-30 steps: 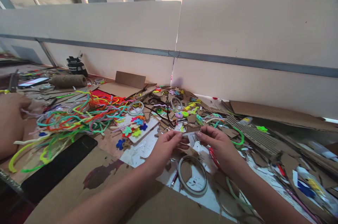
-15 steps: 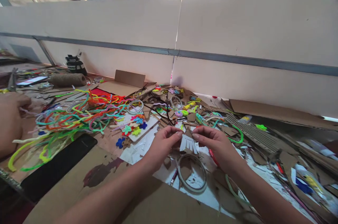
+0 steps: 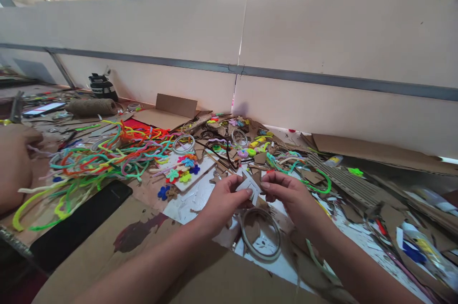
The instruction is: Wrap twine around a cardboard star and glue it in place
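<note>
1. Locate the small white paper piece with narrow strips along one edge (image 3: 246, 184) between the two hands, held above the scraps.
2. Note the left hand (image 3: 229, 197): pinching the paper between thumb and fingers, thumb on the upper face.
3. Note the right hand (image 3: 284, 189): fingers curled, thumb near the index fingertip, just beside the paper's right end. Cannot tell contact or grip from this angle.
4. Count as done, judging by the paper alone: cutting of the strips. Count as not yet done: any visible joining of the paper to another part. Cannot judge the amount of work left beyond that.
5. Observe the pale round ring (image 3: 264, 257) lying just below the paper, among brown cardboard scraps; likely the closest obstacle to lowering the hands.
6. Identify, left of the hands, the small multicoloured fuzzy flowers (image 3: 185, 172), the tangled heap of bright pipe cleaners (image 3: 118, 156) and the flat black slab-shaped object (image 3: 84, 223).
7. Identify, to the right, the ridged brown cardboard strip (image 3: 347, 184) and the clear bottle with a yellow label (image 3: 427, 249).
8. Allow for another person's hand (image 3: 14, 165) at the far left edge, well apart from the paper.
</note>
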The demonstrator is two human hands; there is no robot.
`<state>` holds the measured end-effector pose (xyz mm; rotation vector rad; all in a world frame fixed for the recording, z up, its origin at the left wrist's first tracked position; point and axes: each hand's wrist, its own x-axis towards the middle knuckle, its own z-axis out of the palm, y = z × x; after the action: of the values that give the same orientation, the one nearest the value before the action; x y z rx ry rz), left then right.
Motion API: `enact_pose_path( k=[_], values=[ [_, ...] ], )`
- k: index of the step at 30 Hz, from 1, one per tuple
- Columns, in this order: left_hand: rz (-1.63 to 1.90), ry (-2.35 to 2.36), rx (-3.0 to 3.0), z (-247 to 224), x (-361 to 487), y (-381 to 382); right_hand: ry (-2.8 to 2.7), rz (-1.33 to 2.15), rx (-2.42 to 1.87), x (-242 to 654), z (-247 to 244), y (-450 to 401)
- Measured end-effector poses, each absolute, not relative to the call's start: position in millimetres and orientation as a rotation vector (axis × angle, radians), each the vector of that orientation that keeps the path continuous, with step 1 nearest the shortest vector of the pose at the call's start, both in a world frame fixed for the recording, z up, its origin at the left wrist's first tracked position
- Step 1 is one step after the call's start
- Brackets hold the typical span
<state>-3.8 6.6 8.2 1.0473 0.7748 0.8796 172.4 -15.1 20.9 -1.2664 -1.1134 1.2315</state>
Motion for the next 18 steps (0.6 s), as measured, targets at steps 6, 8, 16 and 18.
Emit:
enact_pose_path(
  k=[6,8,16,18],
  values=[
    [0.932,0.793,0.990,10.6,-5.5,4.5,-1.051,1.357,-1.241,172.5,15.6,-16.2],
    [0.882,0.764,1.009,11.5,-5.6,4.3,-1.015,1.350,-1.242,173.1,13.8,-15.6],
    [0.847,0.891,1.013,16.2,-7.9,9.9,-1.222,0.996,-1.292,180.5,16.9,-17.5],
    [0.828,0.902,1.021,14.2,-7.9,10.5,-1.490,0.681,-1.317,181.0,20.7,-22.2]
  ],
)
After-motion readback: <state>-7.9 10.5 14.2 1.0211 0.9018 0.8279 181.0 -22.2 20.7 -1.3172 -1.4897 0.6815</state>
